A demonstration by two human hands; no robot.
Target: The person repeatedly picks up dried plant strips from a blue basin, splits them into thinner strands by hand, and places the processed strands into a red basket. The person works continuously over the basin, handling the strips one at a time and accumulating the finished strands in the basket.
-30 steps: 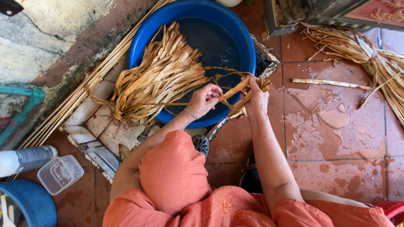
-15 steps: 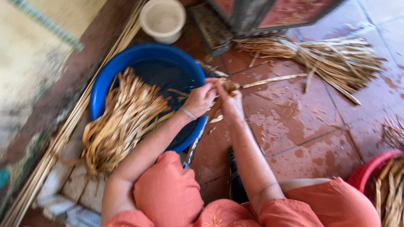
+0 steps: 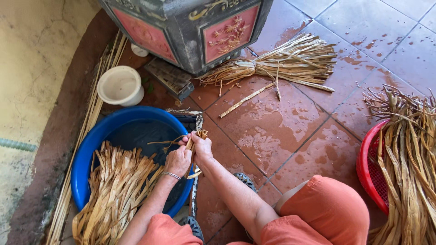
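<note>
— What is held, and where?

— A small bunch of tan dried leaf strips [image 3: 196,146] is gripped over the right rim of the round blue plastic basin [image 3: 91,149]. The left hand [image 3: 178,160] is closed around the lower part of the bunch; the right hand [image 3: 202,146] is closed on its upper end, just beside the left.

— How are the strips placed against the fingers?

— The strips are enclosed by curled fingers [image 3: 186,140] of both hands, with short ends seen above the right hand and below the left.

— What is seen around them?

— A heap of like strips [image 3: 116,190] is draped over the basin's near rim. A tied bundle [image 3: 281,61] is laid on the wet red-tiled floor [image 3: 290,131], and more strips are held in a red plastic basket [image 3: 370,168] at the right.
</note>
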